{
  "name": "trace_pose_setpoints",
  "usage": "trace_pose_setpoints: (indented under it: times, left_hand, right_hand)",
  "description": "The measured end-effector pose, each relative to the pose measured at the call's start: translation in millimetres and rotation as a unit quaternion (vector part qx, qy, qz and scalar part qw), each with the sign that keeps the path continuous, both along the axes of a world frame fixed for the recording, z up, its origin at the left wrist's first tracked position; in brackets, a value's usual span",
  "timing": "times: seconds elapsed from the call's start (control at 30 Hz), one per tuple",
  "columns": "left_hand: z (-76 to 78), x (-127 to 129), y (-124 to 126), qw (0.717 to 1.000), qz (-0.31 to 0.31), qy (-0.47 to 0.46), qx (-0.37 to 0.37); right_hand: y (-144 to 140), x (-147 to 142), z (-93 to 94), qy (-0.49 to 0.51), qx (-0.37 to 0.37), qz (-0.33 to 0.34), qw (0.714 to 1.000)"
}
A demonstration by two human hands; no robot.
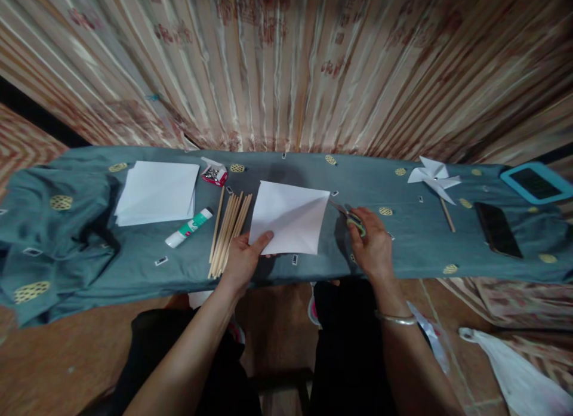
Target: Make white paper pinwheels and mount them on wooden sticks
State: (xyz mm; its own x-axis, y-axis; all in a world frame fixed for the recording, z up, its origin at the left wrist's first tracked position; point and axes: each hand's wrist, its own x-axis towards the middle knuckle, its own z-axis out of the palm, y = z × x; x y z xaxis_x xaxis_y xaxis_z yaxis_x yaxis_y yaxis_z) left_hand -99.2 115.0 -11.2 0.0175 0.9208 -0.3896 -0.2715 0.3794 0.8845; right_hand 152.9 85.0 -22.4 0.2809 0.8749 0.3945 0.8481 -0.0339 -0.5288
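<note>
My left hand [245, 252] grips a white square sheet of paper [290, 216] at its lower left corner, thumb on top. A faint crease runs across the sheet. Yellow-green handled scissors [357, 221] are in my right hand [372, 240], their blades pointing left at the sheet's upper right corner. Left of the sheet lies a bundle of wooden sticks [227, 231]. Beside the sticks are a green and white glue stick [188, 227] and a small open red and white box [215, 172] with tiny shiny pieces. A stack of white paper [157, 192] lies farther left.
A white paper pinwheel [434, 177] on a stick lies to the right, near a dark phone [498, 230] and a blue-framed tablet [537, 183]. The green patterned cloth [403, 255] covers the narrow table. A pleated curtain [286, 70] hangs behind it.
</note>
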Motion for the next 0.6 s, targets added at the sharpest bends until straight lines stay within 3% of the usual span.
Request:
trace_pose_setpoints:
  times: [0.13,0.33,0.43,0.6]
  left_hand:
    - [2.5,-3.4,8.4,0.998,0.04,0.021,0.043]
    - [10.4,-4.3,14.5,0.994,0.068,0.001,0.083]
    - [8.7,-5.6,17.3,0.994,0.077,-0.024,0.079]
    - [11.6,-7.0,22.4,0.989,0.104,-0.072,0.076]
  right_hand:
    - [8.1,20.9,-16.0,-0.133,-0.09,-0.02,0.987]
    - [14.3,24.8,-23.3,-0.184,-0.08,-0.033,0.979]
    - [13.8,25.3,-23.1,-0.217,-0.097,-0.032,0.971]
    - [8.8,15.1,-8.1,-0.265,-0.195,-0.06,0.942]
